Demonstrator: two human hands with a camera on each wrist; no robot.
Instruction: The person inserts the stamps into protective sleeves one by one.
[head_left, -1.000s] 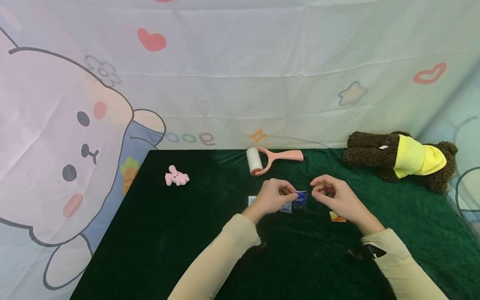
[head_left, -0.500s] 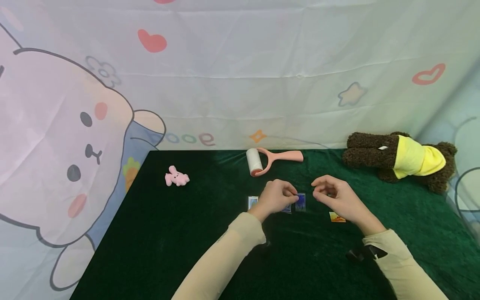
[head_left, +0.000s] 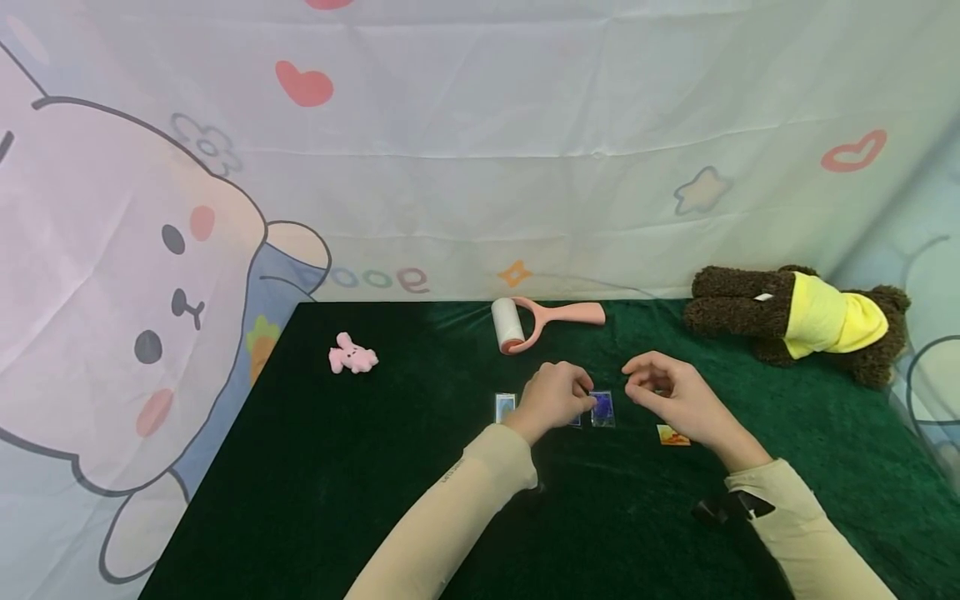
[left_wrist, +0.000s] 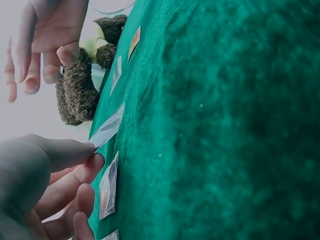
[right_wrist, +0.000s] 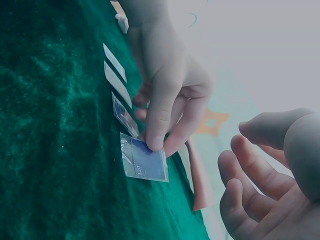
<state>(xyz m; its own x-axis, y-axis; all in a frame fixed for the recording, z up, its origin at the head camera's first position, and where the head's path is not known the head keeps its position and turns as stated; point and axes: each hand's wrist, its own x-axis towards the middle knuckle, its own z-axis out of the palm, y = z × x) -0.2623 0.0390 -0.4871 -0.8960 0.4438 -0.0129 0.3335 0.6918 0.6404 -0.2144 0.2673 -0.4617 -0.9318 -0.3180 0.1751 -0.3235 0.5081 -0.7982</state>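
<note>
My left hand [head_left: 557, 400] pinches the edge of a small blue stamp in a clear sleeve [right_wrist: 147, 160] between thumb and index finger, low over the green cloth. More sleeved stamps lie in a row beside it; in the head view the hand partly covers them, and a pale blue stamp [head_left: 506, 407] shows at the row's left end. My right hand [head_left: 675, 397] hovers to the right with loosely bent fingers and nothing between them. Just below it lies an orange-yellow stamp [head_left: 673, 436]. In the left wrist view another stamp [left_wrist: 108, 189] sits close under the left fingers.
A pink lint roller [head_left: 558, 314] lies at the table's back edge. To the left is a small pink plush toy [head_left: 353, 354]. A brown teddy bear in a yellow top [head_left: 798, 317] lies at the back right. A printed curtain [head_left: 480, 150] hangs behind the table.
My left hand has shifted slightly right and toward me with the blue stamp, and the pale blue stamp at the row's left end shows more fully. My right hand stays almost still.
</note>
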